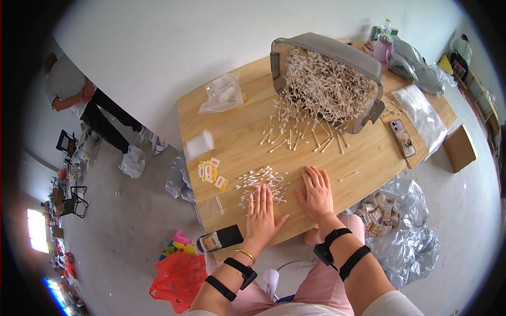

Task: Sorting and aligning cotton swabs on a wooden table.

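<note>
My left hand (260,217) lies flat with fingers stretched, its fingertips over the near edge of a loose pile of cotton swabs (262,179). To its right my right hand (317,196) rests palm down on the wooden table (237,124), fingers out, holding nothing. One lone swab (348,176) lies to the right of that hand. Beyond both hands a grey clear plastic bin (327,45) is tipped on its side, and many cotton swabs (327,84) spill from its mouth onto the table. Small yellow-and-white labels (208,171) lie left of the pile.
A black holder (220,238), small clear bags (200,145) and a larger plastic bag (221,94) lie along the table's left side. A phone (402,138) sits at the right edge. On the floor are a bag of small packs (379,215), a red bag (180,280) and a cardboard box (459,148).
</note>
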